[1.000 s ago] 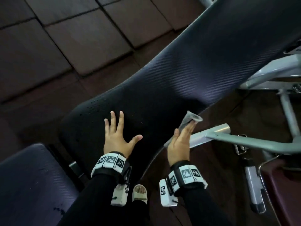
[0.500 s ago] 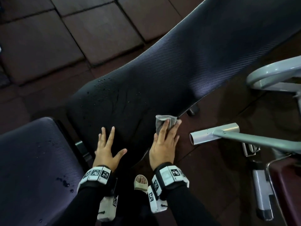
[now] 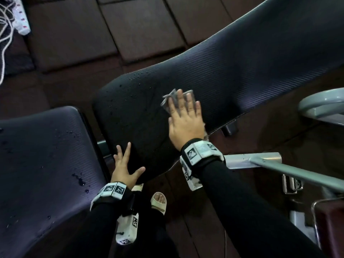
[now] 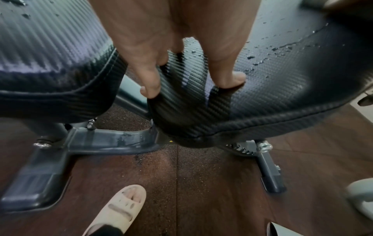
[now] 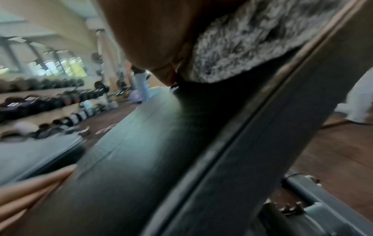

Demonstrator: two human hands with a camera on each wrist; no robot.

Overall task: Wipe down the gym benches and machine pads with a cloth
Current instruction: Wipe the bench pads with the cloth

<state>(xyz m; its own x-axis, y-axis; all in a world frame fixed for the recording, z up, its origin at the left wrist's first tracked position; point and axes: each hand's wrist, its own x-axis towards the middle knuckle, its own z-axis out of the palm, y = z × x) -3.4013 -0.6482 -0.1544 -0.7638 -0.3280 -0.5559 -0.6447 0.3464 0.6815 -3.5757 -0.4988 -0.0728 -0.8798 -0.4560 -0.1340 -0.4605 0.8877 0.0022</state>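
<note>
A long black textured bench back pad slants across the head view, dotted with water drops near its lower end. My right hand lies flat on it, fingers straight, and presses a grey cloth against the pad; the cloth shows under my palm in the blurred right wrist view. My left hand rests spread on the pad's lower end, fingers straight at its edge, holding nothing. A second black seat pad with drops lies at the left.
A grey metal tube and frame bars stick out at the right, near my right forearm. The bench's grey frame and feet stand on the brown floor. My foot in a cream sandal is below. White cords lie top left.
My right hand carried the cloth from the pad's right edge up onto its surface and now presses it flat. My left hand slid down toward the pad's lower end.
</note>
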